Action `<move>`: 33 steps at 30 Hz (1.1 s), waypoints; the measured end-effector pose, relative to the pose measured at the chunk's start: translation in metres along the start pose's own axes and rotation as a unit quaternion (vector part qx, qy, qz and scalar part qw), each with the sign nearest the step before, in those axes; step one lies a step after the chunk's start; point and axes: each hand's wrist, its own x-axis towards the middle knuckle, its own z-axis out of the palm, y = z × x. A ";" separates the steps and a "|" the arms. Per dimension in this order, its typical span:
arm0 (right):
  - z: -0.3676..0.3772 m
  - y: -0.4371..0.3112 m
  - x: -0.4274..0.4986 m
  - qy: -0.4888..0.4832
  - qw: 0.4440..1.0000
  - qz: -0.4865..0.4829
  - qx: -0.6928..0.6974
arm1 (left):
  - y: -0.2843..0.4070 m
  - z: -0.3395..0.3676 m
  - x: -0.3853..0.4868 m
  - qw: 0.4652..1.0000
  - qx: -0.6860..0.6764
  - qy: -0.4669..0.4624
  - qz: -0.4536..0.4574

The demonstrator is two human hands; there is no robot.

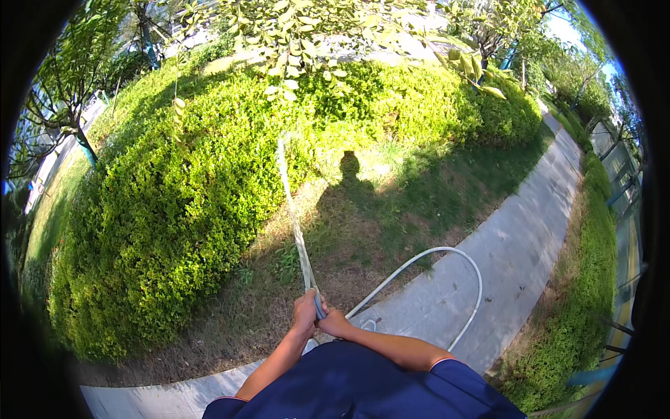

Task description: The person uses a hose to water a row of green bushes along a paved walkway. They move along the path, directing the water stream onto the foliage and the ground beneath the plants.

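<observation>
Close in front of my body, both hands grip the end of a garden hose (319, 307). My left hand (304, 312) wraps around it near the outlet, and my right hand (333, 321) holds it just behind and to the right. From the outlet a stream of water (297, 228) shoots forward and slightly left. It meets a leafy green hedge (193, 199), where it breaks into spray. Part of the hose is hidden behind my hands and forearms. A pale loop of hose (480, 283) curves out to the right over the paving.
A paved path (445, 298) runs from beneath me to the upper right. Dry grass (361, 246) with my shadow lies before the hedge. Leafy branches (298, 31) overhang the top. A low hedge (581, 309) borders the path's right side. A small tree (84, 144) stands left.
</observation>
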 end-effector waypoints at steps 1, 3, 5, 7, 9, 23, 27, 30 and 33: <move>0.000 -0.001 0.001 -0.003 1.000 0.006 -0.006 | 0.002 0.000 -0.001 1.000 0.010 -0.003 -0.004; 0.007 0.017 0.013 -0.009 1.000 0.009 0.000 | 0.006 0.002 -0.001 0.999 0.027 -0.015 -0.019; 0.014 0.034 0.023 -0.008 1.000 -0.004 0.018 | 0.008 0.004 -0.001 0.998 0.038 -0.032 -0.040; 0.015 0.035 0.023 -0.001 0.998 -0.033 0.045 | 0.007 0.003 0.004 0.996 0.043 -0.062 -0.050; 0.007 0.021 0.014 -0.028 0.997 -0.023 0.061 | 0.006 0.001 0.008 0.993 0.052 -0.088 -0.054; -0.010 -0.014 0.002 -0.116 0.988 -0.028 0.095 | 0.002 -0.004 -0.008 0.999 -0.011 0.025 0.029; 0.000 -0.010 0.004 -0.126 0.958 -0.108 0.233 | 0.007 -0.008 -0.016 0.996 -0.017 0.078 0.047; 0.004 -0.015 0.008 -0.136 0.949 -0.059 0.279 | 0.012 -0.010 -0.027 0.996 0.032 0.080 0.034; 0.006 -0.023 0.005 -0.102 0.951 -0.029 0.291 | 0.012 -0.017 -0.032 0.997 0.063 0.042 -0.005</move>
